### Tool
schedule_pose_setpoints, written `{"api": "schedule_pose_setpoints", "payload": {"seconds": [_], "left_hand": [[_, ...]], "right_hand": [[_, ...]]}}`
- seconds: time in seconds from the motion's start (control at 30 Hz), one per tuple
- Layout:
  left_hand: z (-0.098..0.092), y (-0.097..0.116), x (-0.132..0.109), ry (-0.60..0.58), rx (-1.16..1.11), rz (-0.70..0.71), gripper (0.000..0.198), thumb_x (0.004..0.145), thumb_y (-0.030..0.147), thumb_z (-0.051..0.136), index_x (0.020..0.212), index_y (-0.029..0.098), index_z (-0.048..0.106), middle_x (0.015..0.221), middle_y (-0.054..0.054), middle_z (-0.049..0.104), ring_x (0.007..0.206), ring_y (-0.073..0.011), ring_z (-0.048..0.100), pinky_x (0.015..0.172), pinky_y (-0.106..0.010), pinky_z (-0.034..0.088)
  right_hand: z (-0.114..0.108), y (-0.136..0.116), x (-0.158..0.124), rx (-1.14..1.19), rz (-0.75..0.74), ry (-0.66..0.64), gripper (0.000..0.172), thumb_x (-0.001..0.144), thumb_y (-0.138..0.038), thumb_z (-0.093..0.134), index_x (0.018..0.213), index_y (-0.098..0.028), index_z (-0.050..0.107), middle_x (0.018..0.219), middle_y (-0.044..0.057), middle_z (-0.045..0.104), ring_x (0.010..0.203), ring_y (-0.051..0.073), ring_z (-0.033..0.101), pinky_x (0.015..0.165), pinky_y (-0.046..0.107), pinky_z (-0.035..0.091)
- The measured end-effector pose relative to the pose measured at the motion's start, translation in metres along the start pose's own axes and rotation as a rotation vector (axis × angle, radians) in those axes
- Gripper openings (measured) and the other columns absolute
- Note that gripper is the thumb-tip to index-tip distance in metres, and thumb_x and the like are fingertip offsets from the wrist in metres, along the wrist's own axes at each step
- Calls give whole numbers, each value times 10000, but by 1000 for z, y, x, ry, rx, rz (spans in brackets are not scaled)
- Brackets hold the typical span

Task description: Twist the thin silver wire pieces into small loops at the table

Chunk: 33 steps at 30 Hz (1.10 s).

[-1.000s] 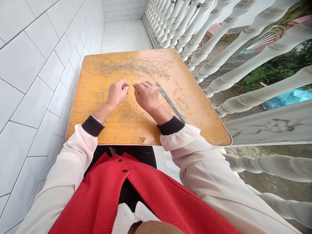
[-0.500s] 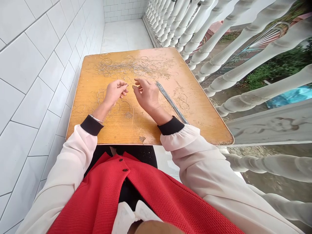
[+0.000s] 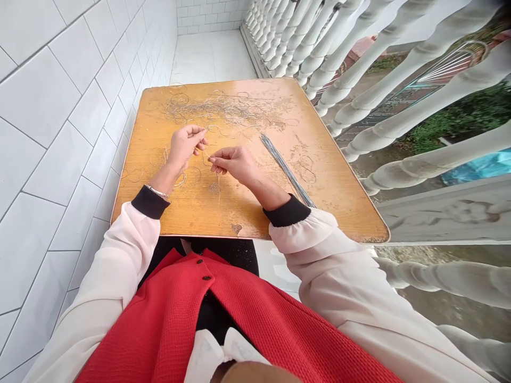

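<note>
Over the middle of the wooden table (image 3: 247, 213), my left hand (image 3: 186, 147) pinches a thin wire, thumb against fingertips. My right hand (image 3: 232, 164) grips the same wire (image 3: 218, 186) lower down, and its tail hangs below the fingers toward the tabletop. Beyond both hands lies a loose tangle of thin curled wires (image 3: 223, 108). To the right of my right hand rests a bundle of straight grey wires (image 3: 285, 167), laid slantwise. A few curled wires (image 3: 180, 180) lie by my left wrist, partly hidden under it.
A white tiled wall (image 3: 67, 133) runs along the left. White balusters (image 3: 383, 106) line the right side close to the table's edge. Pale floor tiles (image 3: 211, 56) stretch behind the table.
My right hand has come down and left from beside the left hand, and its fingers have closed on the wire. My left hand stays pinched, slightly higher. The view has shifted a little.
</note>
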<state>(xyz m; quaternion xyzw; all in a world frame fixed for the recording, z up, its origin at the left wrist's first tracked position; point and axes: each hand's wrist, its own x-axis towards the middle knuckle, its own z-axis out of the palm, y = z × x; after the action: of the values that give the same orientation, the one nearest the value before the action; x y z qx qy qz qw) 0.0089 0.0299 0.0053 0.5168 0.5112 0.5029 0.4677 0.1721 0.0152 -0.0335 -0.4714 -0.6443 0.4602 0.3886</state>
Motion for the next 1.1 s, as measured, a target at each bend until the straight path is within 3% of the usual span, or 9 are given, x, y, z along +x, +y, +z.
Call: {"api": "schedule_pose_setpoints", "payload": {"seconds": [0.17, 0.37, 0.5, 0.63, 0.93, 1.1], "left_hand": [[8, -2, -9, -117, -44, -61, 198, 960, 128, 694, 777, 162, 627, 705, 31, 684, 560, -30, 596, 539, -164, 383], [12, -5, -11, -125, -66, -69, 197, 927, 151, 741, 786, 168, 604, 724, 41, 678, 619, -30, 627, 550, -133, 402], [8, -4, -6, -61, -62, -48, 198, 945, 114, 695, 797, 177, 580, 745, 40, 678, 669, -39, 650, 582, -134, 421], [1, -5, 0, -8, -71, -31, 195, 981, 95, 631, 821, 186, 567, 765, 38, 686, 680, -42, 652, 595, -139, 435], [4, -7, -3, -103, -43, -54, 195, 1062, 241, 581, 887, 167, 627, 882, -8, 742, 735, -48, 695, 625, -127, 465], [10, -11, -4, -127, -130, -119, 211, 1086, 289, 555, 927, 167, 622, 861, -6, 746, 710, -51, 715, 649, -136, 506]], "right_hand": [[-1, 1, 1, -69, -83, 145, 171, 897, -209, 757, 738, -171, 708, 594, -9, 648, 519, 106, 564, 540, 244, 463], [-1, 4, -1, -370, -215, 288, 155, 877, -158, 645, 807, -186, 780, 618, -10, 675, 572, 134, 560, 596, 281, 436], [-4, 8, 3, -397, -204, 246, 141, 856, -174, 666, 894, -176, 802, 664, 6, 712, 589, 142, 582, 619, 291, 447], [-11, 8, 5, -401, -150, 179, 130, 853, -182, 658, 859, -164, 787, 676, 28, 730, 600, 153, 614, 629, 295, 470], [0, 6, 0, -446, -109, 195, 156, 895, -198, 619, 887, -147, 767, 710, 45, 750, 591, 150, 639, 624, 275, 499], [5, 0, -3, -299, -72, 215, 125, 907, -156, 627, 845, -154, 735, 726, 26, 751, 532, 106, 618, 575, 233, 488]]}}
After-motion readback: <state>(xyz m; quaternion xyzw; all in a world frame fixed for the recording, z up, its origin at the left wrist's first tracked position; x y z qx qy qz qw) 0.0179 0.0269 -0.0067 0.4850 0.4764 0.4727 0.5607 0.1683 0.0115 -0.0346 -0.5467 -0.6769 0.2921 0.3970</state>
